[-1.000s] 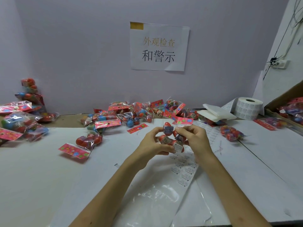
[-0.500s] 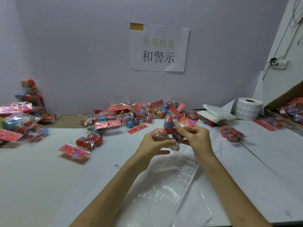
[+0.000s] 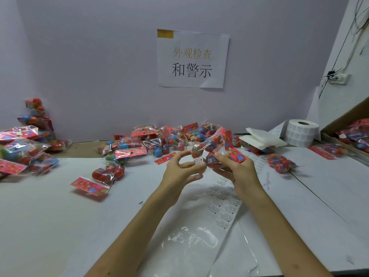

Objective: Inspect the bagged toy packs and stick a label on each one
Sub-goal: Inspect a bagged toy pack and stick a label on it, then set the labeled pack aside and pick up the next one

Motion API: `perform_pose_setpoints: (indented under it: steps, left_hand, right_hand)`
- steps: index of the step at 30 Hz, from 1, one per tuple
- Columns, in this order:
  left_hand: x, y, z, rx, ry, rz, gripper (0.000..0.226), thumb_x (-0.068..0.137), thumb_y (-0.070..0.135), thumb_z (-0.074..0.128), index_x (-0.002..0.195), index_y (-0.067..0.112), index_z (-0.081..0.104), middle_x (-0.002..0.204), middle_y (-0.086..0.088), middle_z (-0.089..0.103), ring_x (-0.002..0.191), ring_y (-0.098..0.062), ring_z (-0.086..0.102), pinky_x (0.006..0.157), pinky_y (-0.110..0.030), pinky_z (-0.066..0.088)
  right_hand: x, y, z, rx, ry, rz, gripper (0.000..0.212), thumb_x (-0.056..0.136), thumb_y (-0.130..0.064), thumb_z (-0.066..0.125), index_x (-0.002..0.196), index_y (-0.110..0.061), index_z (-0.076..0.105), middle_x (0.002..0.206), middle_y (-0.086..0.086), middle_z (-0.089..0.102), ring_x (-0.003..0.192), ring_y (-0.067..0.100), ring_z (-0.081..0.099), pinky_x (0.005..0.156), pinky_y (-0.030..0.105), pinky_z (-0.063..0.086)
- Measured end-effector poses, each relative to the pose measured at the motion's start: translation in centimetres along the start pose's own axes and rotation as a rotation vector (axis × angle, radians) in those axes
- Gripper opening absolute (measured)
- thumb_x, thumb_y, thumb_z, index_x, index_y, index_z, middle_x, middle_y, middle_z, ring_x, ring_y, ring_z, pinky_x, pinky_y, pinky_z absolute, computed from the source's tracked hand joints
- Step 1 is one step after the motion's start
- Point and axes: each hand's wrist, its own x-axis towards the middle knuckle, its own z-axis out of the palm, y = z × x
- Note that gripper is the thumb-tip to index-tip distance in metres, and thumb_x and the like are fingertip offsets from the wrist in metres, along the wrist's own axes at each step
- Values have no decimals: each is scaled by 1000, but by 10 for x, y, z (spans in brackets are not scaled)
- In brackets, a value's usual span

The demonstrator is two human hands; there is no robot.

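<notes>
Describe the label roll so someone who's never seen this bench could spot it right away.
From the paper sign on the back wall, follow the back edge of the table right, past the heap of toy packs and the white pads. The label roll stands there on end, left of the cardboard box. It is the only round, all-white thing, with a hollow core.

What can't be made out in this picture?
Head view only:
- label sheet print: too small to read.
- held toy pack: underside hidden by the right hand.
- cardboard box: cut off by the right edge.
- small label by the left hand: stuck or not, unclear.
</notes>
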Motion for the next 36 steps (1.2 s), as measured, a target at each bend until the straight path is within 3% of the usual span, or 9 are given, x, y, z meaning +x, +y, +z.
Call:
perform_pose_setpoints:
  steps: [9, 13, 16, 20, 23, 25, 30, 33, 36]
  left_hand:
    - [2, 0, -2, 7, -42, -32, 68, 82, -8, 76, 139, 15, 48, 126, -22, 68, 111, -37, 68, 101, -49, 54]
    - [1, -1, -3, 27, -46, -15, 49, 91, 15, 73, 136, 15, 54, 122, -18, 69, 103, -30, 69, 78, -34, 58]
    - [2, -2, -7, 6, 5, -32, 38, 93, 19, 71, 130, 15, 61, 119, -15, 71, 96, -25, 68, 73, -29, 51]
    - [2, -3, -8, 39, 36, -17, 38, 92, 20, 73, 129, 17, 64, 120, -14, 70, 99, -25, 66, 72, -30, 48]
    - [3, -4, -5, 100, 79, 25, 40, 92, 20, 74, 130, 18, 62, 121, -12, 69, 100, -23, 65, 72, -29, 48]
    - [4, -3, -6, 113, 96, 40, 39, 92, 22, 73, 129, 18, 62, 120, -11, 69, 97, -19, 64, 71, -28, 49]
    - [2, -1, -7, 84, 60, 43, 37, 93, 28, 70, 128, 17, 65, 118, -13, 71, 108, -27, 66, 77, -30, 54]
    - [3, -3, -8, 82, -17, 64, 40, 87, 36, 72, 123, 20, 69, 110, -9, 75, 102, -26, 71, 75, -29, 55]
    - [7, -9, -8, 70, -73, 110, 52, 74, 48, 75, 120, 25, 71, 103, -6, 78, 92, -26, 76, 72, -29, 58]
  right_hand:
    - [4, 4, -2, 2, 10, 9, 12, 85, -11, 78, 95, -11, 71, 87, 9, 79, 81, 25, 77, 63, 24, 59]
    - [10, 2, -8, -70, -66, 24, 29, 82, -17, 81, 108, -12, 68, 95, 9, 78, 87, 24, 77, 68, 25, 60]
    - [14, -2, -17, -111, -136, 29, 43, 85, -20, 79, 124, -14, 63, 110, 10, 75, 97, 25, 76, 78, 33, 59]
    - [17, -6, -23, -65, 20, -53, 35, 86, -19, 77, 119, -18, 65, 109, 5, 76, 92, 18, 75, 72, 30, 57]
    - [17, -6, -23, -303, 161, -289, 30, 88, -18, 78, 115, -18, 67, 109, 0, 73, 102, 15, 69, 83, 32, 58]
    - [15, -7, -22, -445, 95, -398, 29, 89, -20, 77, 116, -20, 66, 113, -4, 70, 109, 12, 65, 90, 31, 56]
    - [21, -17, -14, -743, -114, -334, 41, 91, -40, 72, 129, -31, 61, 137, -7, 55, 125, 10, 50, 99, 32, 40]
    - [28, -22, -13, -796, -269, -221, 35, 92, -42, 71, 125, -30, 65, 126, -11, 65, 114, 12, 61, 95, 37, 52]
    - [39, -24, -23, -668, -485, -39, 24, 95, -27, 71, 116, -16, 70, 103, 3, 76, 95, 27, 73, 79, 37, 60]
